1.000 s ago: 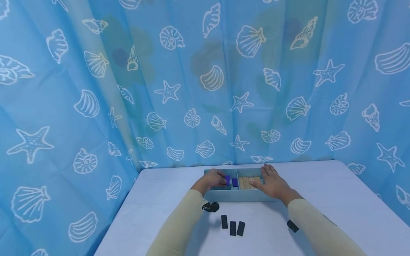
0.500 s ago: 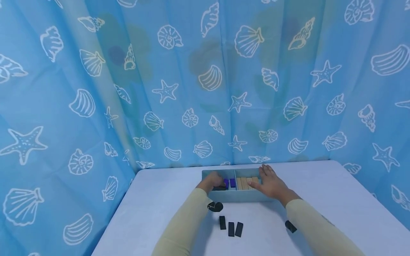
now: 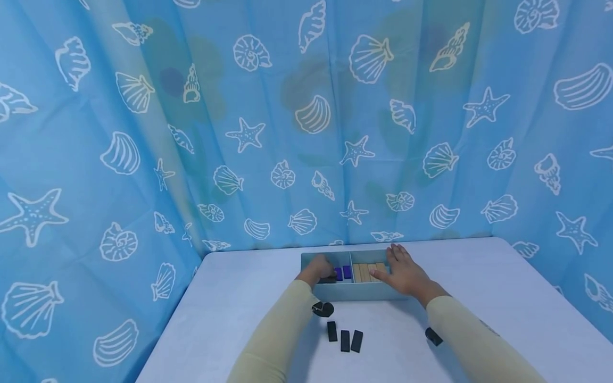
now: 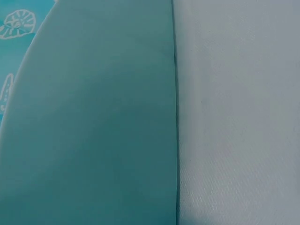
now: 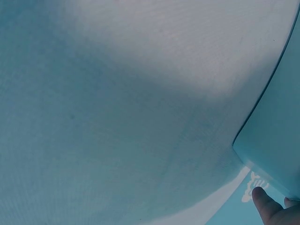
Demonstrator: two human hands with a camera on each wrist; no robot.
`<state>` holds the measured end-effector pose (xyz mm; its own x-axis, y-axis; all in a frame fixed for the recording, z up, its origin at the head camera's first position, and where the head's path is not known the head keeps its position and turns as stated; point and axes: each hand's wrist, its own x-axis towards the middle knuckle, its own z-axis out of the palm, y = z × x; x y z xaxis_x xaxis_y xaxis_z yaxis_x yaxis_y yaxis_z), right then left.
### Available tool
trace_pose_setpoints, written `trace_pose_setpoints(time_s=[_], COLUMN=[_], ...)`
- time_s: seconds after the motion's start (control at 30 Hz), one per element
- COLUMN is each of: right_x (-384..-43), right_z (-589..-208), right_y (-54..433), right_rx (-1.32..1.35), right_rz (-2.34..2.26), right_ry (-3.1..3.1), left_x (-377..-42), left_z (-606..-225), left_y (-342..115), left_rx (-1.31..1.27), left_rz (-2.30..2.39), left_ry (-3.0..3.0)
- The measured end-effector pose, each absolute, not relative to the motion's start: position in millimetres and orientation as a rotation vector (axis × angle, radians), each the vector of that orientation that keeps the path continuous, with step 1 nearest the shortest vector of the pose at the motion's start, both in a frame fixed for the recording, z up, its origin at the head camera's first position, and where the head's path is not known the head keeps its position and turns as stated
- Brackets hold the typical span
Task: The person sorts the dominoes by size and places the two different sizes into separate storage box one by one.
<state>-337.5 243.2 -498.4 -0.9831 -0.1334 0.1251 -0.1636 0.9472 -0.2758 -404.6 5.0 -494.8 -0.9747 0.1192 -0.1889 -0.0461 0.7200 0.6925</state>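
A shell-print curtain [image 3: 282, 80] backs the bench [image 3: 215, 298]; the right hand [image 3: 404, 271], fingers spread, likely steadies the box [image 3: 359, 292]; the left hand [image 3: 322, 267], grip unclear, is inside beside purple blocks [image 3: 347, 272].

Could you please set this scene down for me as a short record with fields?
Container: blue-grey box with a divider, on a white table
Left compartment: two purple blocks visible, plus a dark piece at the left hand
Right compartment: tan blocks side by side
Left hand: reaching into the left compartment; grip unclear
Right hand: fingers extended at the box's right end, thumb over the tan blocks
In front of the box: three black blocks
Background: blue curtain with white shells and starfish
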Motion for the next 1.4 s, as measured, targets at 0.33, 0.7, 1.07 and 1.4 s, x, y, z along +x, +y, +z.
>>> trace_pose_setpoints(time_s=[0.33, 0.7, 1.07, 1.4], right_x=[-335.2, -334.3, -334.5, -333.1], right_z=[-497.8, -495.2, -493.6, -490.7], right_y=[242.7, 241.7, 241.3, 240.0], right_rx=[0.243, 0.244, 0.226, 0.230], right_rz=[0.433, 0.443, 0.446, 0.454], right_ry=[-2.999, -3.008, -3.021, -3.023], left_x=[-400.4, -398.4, -396.3, -393.3], left_z=[-495.3, -494.9, -487.4, -477.8], left_y=[1.1, -0.8, -3.4, -7.5], left_rx=[0.111, 0.133, 0.134, 0.140], left_rz=[1.078, 1.234, 1.257, 1.294], left_ry=[2.732, 2.659, 2.631, 2.569])
